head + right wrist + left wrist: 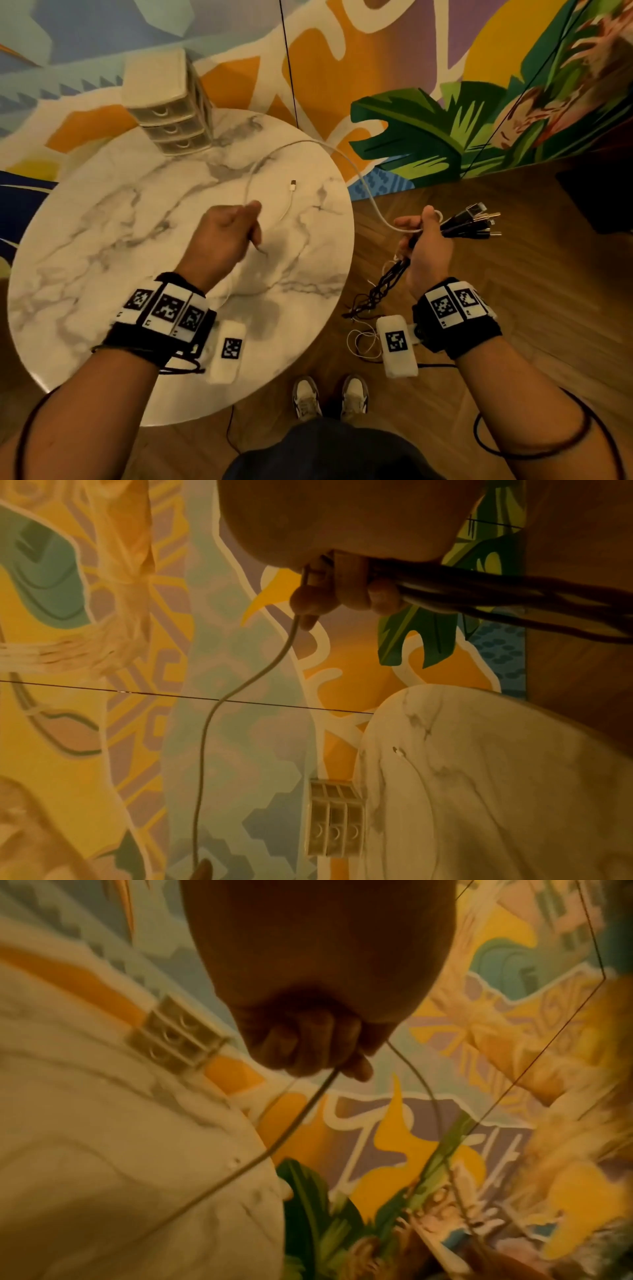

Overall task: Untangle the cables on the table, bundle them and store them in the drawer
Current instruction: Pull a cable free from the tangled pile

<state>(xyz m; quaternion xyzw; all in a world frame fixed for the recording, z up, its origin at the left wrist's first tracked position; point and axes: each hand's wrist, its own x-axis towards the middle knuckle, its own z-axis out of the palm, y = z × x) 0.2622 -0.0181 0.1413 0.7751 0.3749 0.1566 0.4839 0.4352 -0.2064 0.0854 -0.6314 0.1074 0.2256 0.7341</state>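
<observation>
A white cable (346, 161) arcs above the round marble table (102, 240) from my left hand (226, 236) to my right hand (424, 246). The left hand grips the white cable (301, 1110) in a fist over the table's middle. Its loose end with a white plug (293, 185) lies on the marble. My right hand, off the table's right edge, clasps a bundle of black cables (469, 222) together with the white cable (246, 685); plugs stick out to the right and tangled ends (380, 291) hang below. A small white three-drawer unit (168, 109) stands at the table's far edge, drawers closed.
A painted mural wall (428, 130) stands behind the table. Wooden floor (513, 274) lies to the right, with my white shoes (329, 397) below. A thin black cord (287, 61) hangs down the wall. A dark object (603, 198) sits at the far right.
</observation>
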